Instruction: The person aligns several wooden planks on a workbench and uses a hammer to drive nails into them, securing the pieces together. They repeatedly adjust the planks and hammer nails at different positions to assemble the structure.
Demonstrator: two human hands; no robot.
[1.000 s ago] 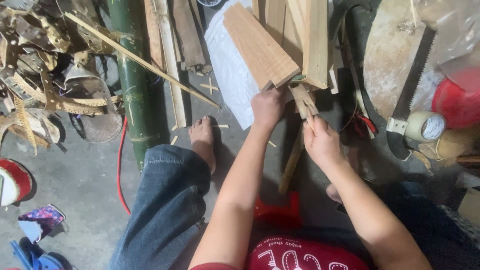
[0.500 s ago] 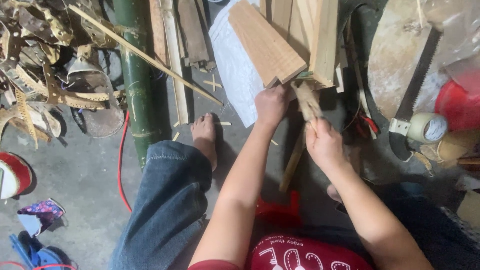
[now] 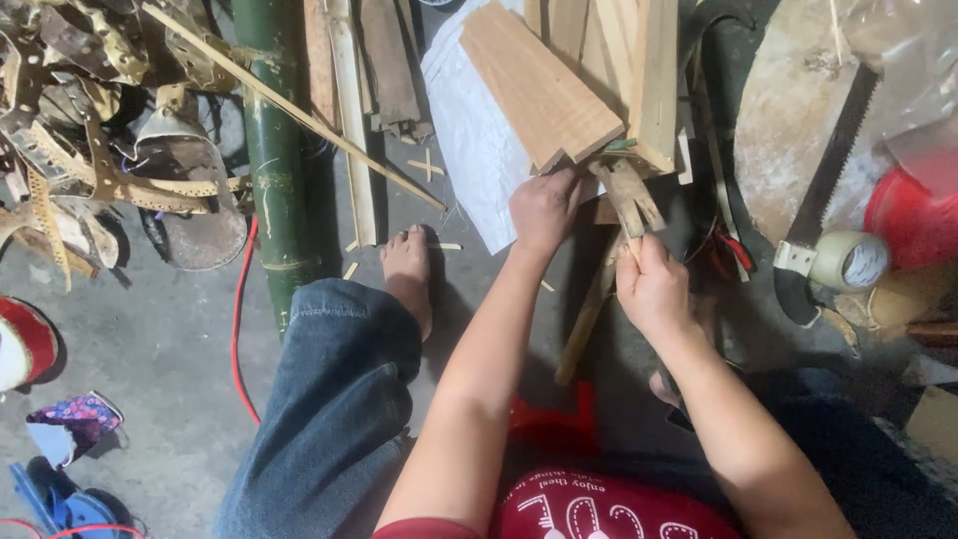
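Sitting on a grey concrete floor (image 3: 150, 399) littered with wood planks (image 3: 539, 85).

The scene is seen from a single head-worn camera, aimed steeply down over the seated person's lap at the concrete floor (image 3: 150, 379). Both forearms are caught at close range, entering from the bottom edge. The stacked wooden boards (image 3: 544, 85) are framed at the top, farthest away.

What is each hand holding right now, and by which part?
Right hand grips a small wood piece by its lower end. Left hand presses against the wood planks at their near edge.
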